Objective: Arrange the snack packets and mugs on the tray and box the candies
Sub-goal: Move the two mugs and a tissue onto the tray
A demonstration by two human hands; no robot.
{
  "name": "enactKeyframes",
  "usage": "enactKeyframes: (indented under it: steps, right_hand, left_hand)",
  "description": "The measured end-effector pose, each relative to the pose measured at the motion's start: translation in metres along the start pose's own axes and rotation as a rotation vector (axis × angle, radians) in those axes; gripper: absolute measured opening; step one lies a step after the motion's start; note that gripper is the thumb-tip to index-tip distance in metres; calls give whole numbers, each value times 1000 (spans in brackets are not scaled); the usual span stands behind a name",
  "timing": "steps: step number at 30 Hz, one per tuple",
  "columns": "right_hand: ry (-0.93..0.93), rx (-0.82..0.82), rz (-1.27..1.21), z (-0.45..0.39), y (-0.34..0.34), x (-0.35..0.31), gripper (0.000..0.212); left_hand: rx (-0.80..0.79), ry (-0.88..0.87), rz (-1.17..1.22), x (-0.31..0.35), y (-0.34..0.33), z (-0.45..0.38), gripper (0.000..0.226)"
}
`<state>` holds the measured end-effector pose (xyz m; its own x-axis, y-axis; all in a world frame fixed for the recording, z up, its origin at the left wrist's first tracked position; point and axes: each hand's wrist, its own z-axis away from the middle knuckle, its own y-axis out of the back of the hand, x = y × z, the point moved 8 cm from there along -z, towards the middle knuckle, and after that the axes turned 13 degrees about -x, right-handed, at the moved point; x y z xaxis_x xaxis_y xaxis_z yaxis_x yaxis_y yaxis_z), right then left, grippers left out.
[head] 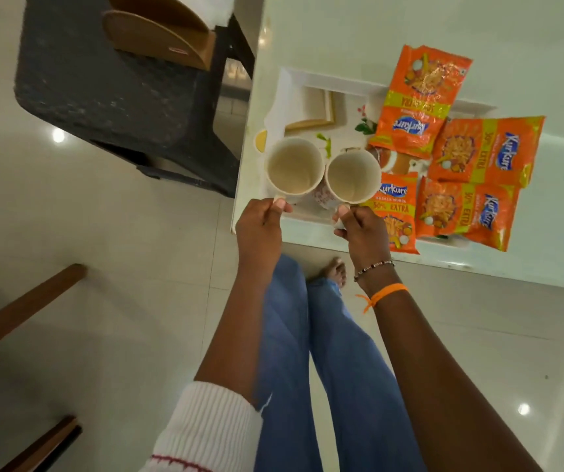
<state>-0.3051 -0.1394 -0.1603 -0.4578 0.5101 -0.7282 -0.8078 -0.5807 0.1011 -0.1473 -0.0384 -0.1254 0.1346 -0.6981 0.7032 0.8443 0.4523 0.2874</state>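
A person's left hand (259, 223) grips the handle of one cream mug (295, 166) while the right hand (359, 226) grips the handle of a second mug (352, 178), both upright, mouths up, handles toward the person, rims nearly touching over the near-left corner of a white tray (294, 84) on a pale table (478, 25). Four orange snack packets lie flat on the tray's right side, printed "Kurkure" and "50% EXTRA": the far packet (418, 97) runs lengthwise away from the person, two (485, 152) (466, 212) lie crosswise, and the near one (395, 212) reads upright.
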Motion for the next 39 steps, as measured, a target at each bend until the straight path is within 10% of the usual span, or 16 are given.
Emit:
enactKeyframes:
  steps: [12, 18, 23, 28, 39]
  right_hand:
    - [-66, -65, 193, 3, 12, 10, 27]
    - [115, 369, 684, 17, 78, -25, 17]
    - [22, -35, 1066, -25, 64, -1, 55]
    - [-66, 2, 1013, -29, 63, 20, 57]
    - [304, 191, 724, -9, 64, -82, 22]
  left_hand:
    - [-47, 75, -84, -19, -19, -2, 27]
    - [228, -153, -421, 26, -22, 26, 56]
    - [-79, -332, -828, 47, -86, 27, 65]
    - [-218, -277, -980, 28, -105, 20, 68]
    - [-142, -308, -436, 46, -47, 9, 60]
